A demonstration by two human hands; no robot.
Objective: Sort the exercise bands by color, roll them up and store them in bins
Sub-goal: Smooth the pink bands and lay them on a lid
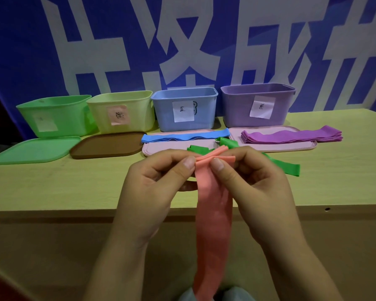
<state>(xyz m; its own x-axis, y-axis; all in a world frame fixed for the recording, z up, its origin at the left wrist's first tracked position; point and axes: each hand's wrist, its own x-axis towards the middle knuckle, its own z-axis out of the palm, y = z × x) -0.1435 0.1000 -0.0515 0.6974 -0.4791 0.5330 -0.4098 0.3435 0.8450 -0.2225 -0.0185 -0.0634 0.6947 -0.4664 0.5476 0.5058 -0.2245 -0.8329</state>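
Table (74, 183) bears four bins (185, 109); four lids (105, 146); green band (289, 168).

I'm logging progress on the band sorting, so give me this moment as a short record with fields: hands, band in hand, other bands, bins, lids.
hands: left hand and right hand both pinch the top end of the pink band
pink band: hangs down off the table edge
other bands: blue bands and purple bands on pink lids; green band loose on table
bins: green bin, yellow bin, blue bin, purple bin, all open
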